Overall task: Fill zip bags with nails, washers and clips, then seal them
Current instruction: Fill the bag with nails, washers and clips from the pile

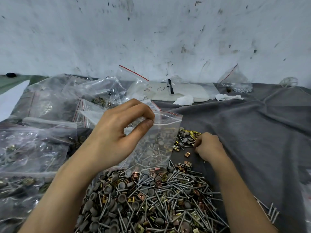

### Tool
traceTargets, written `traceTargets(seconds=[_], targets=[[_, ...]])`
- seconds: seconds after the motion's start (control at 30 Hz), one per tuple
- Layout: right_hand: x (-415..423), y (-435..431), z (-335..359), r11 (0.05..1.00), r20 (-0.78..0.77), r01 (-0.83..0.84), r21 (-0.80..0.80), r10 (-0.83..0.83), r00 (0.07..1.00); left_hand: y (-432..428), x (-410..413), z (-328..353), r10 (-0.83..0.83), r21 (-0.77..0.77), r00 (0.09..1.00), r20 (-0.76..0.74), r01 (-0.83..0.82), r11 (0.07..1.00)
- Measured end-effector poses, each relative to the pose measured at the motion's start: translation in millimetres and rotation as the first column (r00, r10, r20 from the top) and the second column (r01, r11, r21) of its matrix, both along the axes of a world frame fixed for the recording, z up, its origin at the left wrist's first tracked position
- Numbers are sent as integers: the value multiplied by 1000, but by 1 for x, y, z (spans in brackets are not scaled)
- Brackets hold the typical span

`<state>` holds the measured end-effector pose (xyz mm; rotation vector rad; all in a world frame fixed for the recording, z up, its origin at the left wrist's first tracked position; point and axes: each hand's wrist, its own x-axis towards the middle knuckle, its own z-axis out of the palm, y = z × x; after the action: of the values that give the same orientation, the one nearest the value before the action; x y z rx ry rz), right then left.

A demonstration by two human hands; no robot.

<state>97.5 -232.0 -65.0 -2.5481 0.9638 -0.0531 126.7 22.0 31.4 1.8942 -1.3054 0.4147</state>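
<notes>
Now | left hand (116, 132) fingers pinch zip bag (158, 145) mouth | right hand (209, 147) fingers curled under, hold hidden

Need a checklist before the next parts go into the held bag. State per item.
1. Bag gripped: the left hand pinches the zip bag at its top edge, by the zip strip. ok.
2. Mouth open: the strip looks flat from this view. cannot tell.
3. Pick in hand: the right hand, fingers curled, rests on the grey cloth among loose parts; any pick is hidden. cannot tell.
4. Supply: the parts pile lies just below the bag. ok.
5. Bag contents: parts show through the film, inside or behind it. cannot tell.
</notes>
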Motion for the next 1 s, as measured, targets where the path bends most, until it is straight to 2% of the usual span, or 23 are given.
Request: traceTargets(seconds=[0.17,0.27,0.33,0.4,0.47,0.5,0.53,0.63,0.7,0.77,0.8,0.83,0.87,0.93,1.0], targets=[[-1,4,6,1000,78,-19,18,17,997,-1,1,-1,10,12,1000,7,-10,1000],[0,10,19,991,288,-90,101,58,956,-2,1,-2,14,12,1000,2,-14,1000],[-4,20,40,959,517,-192,207,59,854,-2,1,-2,19,18,1000,-4,-19,1000],[-14,36,67,868,762,-389,309,19,648,-2,0,-2,21,27,1000,-2,-21,999],[-27,52,91,763,900,-584,276,8,435,-2,0,-2,17,34,1000,2,-17,999],[-33,59,99,735,924,-640,224,48,379,-2,1,-2,14,35,1000,3,-14,999],[-38,66,105,721,924,-669,179,109,365,-2,1,-1,12,34,1000,6,-12,999],[-40,76,107,772,836,-628,97,279,472,-3,0,-1,13,29,1000,9,-13,999],[-36,72,103,821,848,-566,76,246,470,-2,0,-1,15,20,1000,1,-15,1000],[-30,61,97,852,880,-509,120,146,452,-2,0,-1,13,14,1000,-7,-13,1000],[-26,54,91,876,873,-462,140,112,476,-1,0,-1,13,14,1000,-5,-13,1000],[-20,46,83,905,839,-400,146,101,535,-1,0,-1,15,17,1000,-1,-15,1000],[-15,38,73,931,766,-335,144,109,633,-2,0,-1,19,19,1000,1,-19,1000],[-4,26,48,964,507,-249,96,168,845,-2,-1,-1,30,23,1000,7,-30,999],[4,21,20,968,240,-249,14,238,941,-3,-2,-1,39,29,999,17,-39,999]])
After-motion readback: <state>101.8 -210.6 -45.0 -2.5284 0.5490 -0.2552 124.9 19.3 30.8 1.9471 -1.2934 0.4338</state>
